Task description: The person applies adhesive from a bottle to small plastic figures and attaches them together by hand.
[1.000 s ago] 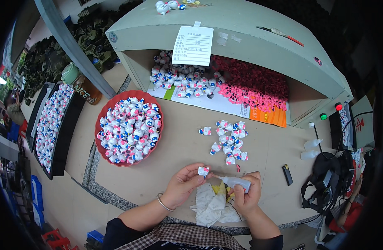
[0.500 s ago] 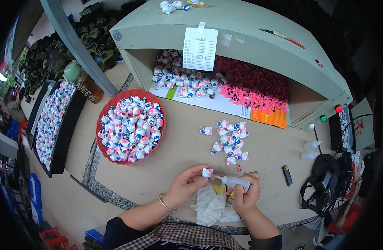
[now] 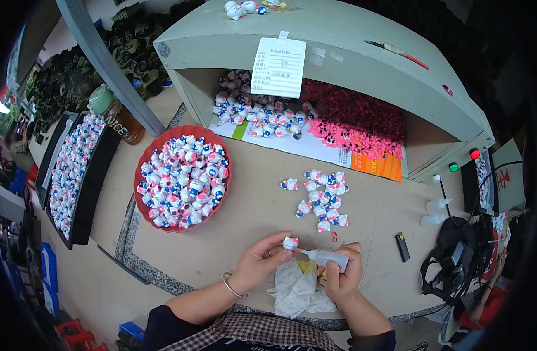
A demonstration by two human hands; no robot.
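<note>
My left hand (image 3: pixel 265 259) pinches a small white figurine (image 3: pixel 290 242) with pink marks between thumb and fingers. In my right hand (image 3: pixel 345 272) is a translucent squeeze bottle (image 3: pixel 328 258), its thin nozzle pointing left at the underside of the figurine. Whether the tip touches it I cannot make out. A small pink piece (image 3: pixel 334 237) lies on the table just above the bottle. Beyond it sits a cluster of white, blue and pink figurines (image 3: pixel 322 197). Below my hands lies a crumpled white cloth (image 3: pixel 296 291) with something yellow beside it.
A red scalloped bowl (image 3: pixel 141 202) full of figurines stands at left, near a black tray (image 3: pixel 81 228) of more. At the back, a grey-green shelf box (image 3: pixel 350 41) shelters figurines and pink pieces (image 3: pixel 356 139). Rightward lie a black lighter-like object (image 3: pixel 401 247), white bottles (image 3: pixel 435 219) and a black bag (image 3: pixel 455 257).
The bottle in my right hand has shifted slightly left and down. The paper label hanging on the shelf box has swung a little. My left hand has hardly moved.
</note>
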